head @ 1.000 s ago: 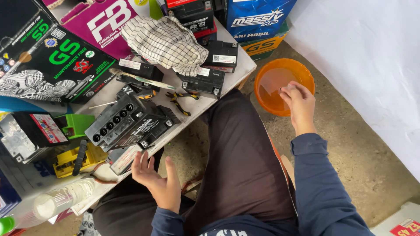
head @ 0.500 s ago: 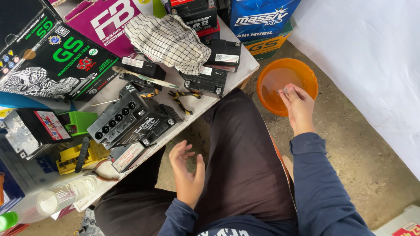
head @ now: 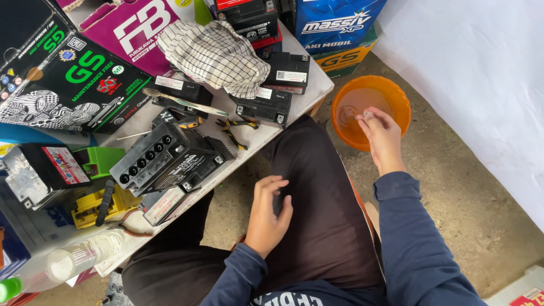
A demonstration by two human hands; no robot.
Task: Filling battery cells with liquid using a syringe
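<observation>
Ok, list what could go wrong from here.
The right hand dips its fingertips in the liquid-filled orange basin on the floor; a knock could slop it over. The open-topped black battery sits tilted near the table edge and might slide. The left hand rests on the thigh, possibly soiling the trousers.

White sheet, bare concrete floor, cluttered white table

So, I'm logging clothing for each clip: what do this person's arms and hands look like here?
Both arms wear long dark navy-blue sleeves that end at the wrists with plain cuffs. The left hand and the right hand are bare: no gloves, and no rings, watch or bands that show. The sleeve fabric looks soft, like a sweatshirt, with light creases.
</observation>
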